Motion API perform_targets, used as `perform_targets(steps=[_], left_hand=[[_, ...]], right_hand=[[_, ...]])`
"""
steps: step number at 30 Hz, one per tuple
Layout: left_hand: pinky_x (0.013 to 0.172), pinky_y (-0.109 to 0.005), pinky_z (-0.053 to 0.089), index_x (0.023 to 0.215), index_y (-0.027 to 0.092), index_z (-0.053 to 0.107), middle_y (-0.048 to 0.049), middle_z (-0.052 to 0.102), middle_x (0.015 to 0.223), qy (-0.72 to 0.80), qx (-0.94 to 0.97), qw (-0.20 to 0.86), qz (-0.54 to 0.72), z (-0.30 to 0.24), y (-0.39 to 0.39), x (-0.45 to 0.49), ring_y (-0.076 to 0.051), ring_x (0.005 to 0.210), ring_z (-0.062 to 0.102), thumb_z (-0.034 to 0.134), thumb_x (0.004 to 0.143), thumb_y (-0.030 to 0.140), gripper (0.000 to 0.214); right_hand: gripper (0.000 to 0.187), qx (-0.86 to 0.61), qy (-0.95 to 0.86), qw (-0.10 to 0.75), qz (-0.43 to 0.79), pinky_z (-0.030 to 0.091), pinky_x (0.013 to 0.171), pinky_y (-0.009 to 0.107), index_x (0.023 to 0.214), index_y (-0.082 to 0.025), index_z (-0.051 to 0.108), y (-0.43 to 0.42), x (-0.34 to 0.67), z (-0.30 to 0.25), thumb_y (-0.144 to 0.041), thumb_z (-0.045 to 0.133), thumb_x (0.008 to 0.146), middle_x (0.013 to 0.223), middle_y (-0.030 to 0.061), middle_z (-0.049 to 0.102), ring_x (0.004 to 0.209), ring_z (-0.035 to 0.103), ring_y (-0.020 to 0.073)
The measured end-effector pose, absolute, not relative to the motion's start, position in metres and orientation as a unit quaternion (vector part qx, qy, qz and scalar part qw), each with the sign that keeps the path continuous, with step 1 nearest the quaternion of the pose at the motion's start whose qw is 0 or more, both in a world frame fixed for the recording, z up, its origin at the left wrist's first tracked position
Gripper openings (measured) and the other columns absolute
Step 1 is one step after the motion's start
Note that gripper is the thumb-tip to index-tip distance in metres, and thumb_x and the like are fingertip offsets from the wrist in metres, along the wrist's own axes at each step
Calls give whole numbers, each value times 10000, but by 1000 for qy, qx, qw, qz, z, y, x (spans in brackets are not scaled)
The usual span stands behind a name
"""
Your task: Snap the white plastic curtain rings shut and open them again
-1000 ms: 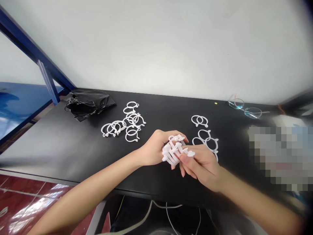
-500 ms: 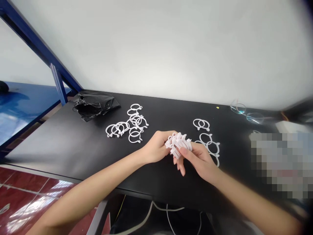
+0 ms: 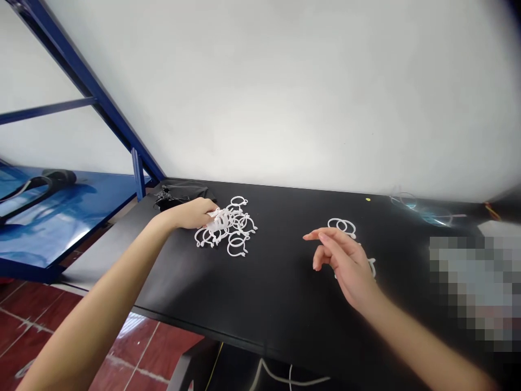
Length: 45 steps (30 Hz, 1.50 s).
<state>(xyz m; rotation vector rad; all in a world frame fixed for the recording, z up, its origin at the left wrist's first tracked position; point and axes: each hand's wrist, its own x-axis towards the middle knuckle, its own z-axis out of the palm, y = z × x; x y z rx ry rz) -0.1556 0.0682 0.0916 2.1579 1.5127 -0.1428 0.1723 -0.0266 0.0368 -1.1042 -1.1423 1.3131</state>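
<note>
Parted since half a second ago, the two hands no longer meet around the rings: the left hand [image 3: 194, 213] has swung out to the left with the bundle of white plastic rings [image 3: 220, 218], while the right hand [image 3: 345, 260] has come away from it. The view has shifted too, so more of the blue table [image 3: 89, 201] shows.

A pale wall [image 3: 277, 98] fills the upper part of the scene. Against it stands the black table [image 3: 280, 304], with a blue metal frame [image 3: 115, 119] slanting down towards its far left corner and red floor tiles [image 3: 166, 347] below.

At the left, the left hand grasps the bundle between thumb and fingers, right over the loose pile of rings [image 3: 240, 222]; some of its fingers are hidden. Well apart, the right hand is empty and released, index finger extended and the others loosely curled, partly covering the right-hand group of rings [image 3: 342, 224], two of which overlap just beyond the fingers.

A crumpled black plastic bag [image 3: 183, 193] lies behind the left wrist. Eyeglasses [image 3: 437, 217] rest near the wall on the right, and a tiny yellow speck [image 3: 368, 199] sits left of them.
</note>
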Motion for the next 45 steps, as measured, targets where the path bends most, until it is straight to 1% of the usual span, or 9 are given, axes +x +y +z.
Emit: perform_targets(steps=[3, 7, 10, 20, 24, 28, 34, 40, 45], left_hand=[[533, -252, 382, 659, 189, 550, -2, 587, 589, 560, 768, 299, -84, 82, 74, -168, -175, 569, 571, 450, 623, 187, 106], [581, -253, 437, 1074, 183, 587, -10, 656, 742, 574, 753, 318, -54, 76, 78, -180, -189, 652, 618, 539, 735, 348, 379], [632, -252, 458, 1220, 188, 533, -16, 672, 793, 566, 766, 303, -13, 78, 77, -189, -193, 720, 639, 591, 759, 510, 566], [689, -276, 495, 1137, 199, 578, -25, 680, 805, 554, 798, 226, 71, 74, 53, -174, -185, 744, 642, 575, 814, 493, 438], [769, -302, 512, 1060, 202, 610, -11, 663, 786, 551, 793, 176, 192, 64, 45, -160, -177, 751, 640, 607, 806, 472, 371], [798, -337, 522, 1027, 192, 623, -16, 669, 802, 573, 770, 162, 230, 60, 40, -149, -191, 770, 648, 651, 770, 453, 367], [825, -331, 524, 1016, 186, 633, -21, 678, 840, 561, 746, 198, 299, 66, 30, -117, -184, 809, 648, 637, 812, 420, 311], [845, -296, 522, 1070, 191, 605, -54, 648, 1056, 381, 849, 261, 256, 51, 19, -34, -167, 925, 632, 562, 882, 256, 204], [924, -339, 493, 1167, 167, 569, -109, 572, 1197, 289, 917, 209, 180, 39, 55, 38, -210, 1087, 574, 427, 874, 79, 337]], right_hand=[[227, -464, -468, 500, 562, 511, 511, 256, 901, -199, 655, -26, 169, 35, -423, 641, 868, 990, 60, 706, 509, 583, 88], [217, -468, -466, 496, 565, 506, 515, 247, 895, -201, 659, -25, 171, 34, -415, 655, 857, 973, 54, 709, 512, 576, 83], [197, -470, -464, 508, 553, 505, 519, 242, 891, -206, 671, -23, 176, 38, -399, 666, 851, 956, 46, 711, 510, 571, 79], [171, -494, -460, 512, 531, 489, 498, 241, 865, -221, 688, -33, 196, 46, -390, 676, 842, 959, 44, 705, 506, 565, 85], [190, -527, -509, 521, 439, 486, 520, 249, 868, -226, 682, -31, 219, 51, -412, 652, 851, 891, 35, 704, 525, 576, 99], [276, -620, -621, 397, 269, 489, 575, 291, 902, -214, 685, -19, 260, 58, -470, 691, 799, 716, 32, 676, 614, 635, 179], [415, -595, -736, 148, 285, 420, 515, 290, 1093, -254, 677, -16, 294, 61, -440, 746, 729, 686, 0, 643, 497, 531, 144], [220, -555, -781, 108, 266, 411, 555, 278, 934, -243, 687, -11, 276, 45, -198, 627, 726, 831, 9, 641, 559, 535, 135], [143, -568, -785, 97, 228, 336, 523, 251, 807, -227, 624, -3, 267, 44, -146, 555, 710, 620, -37, 552, 509, 455, 121]])
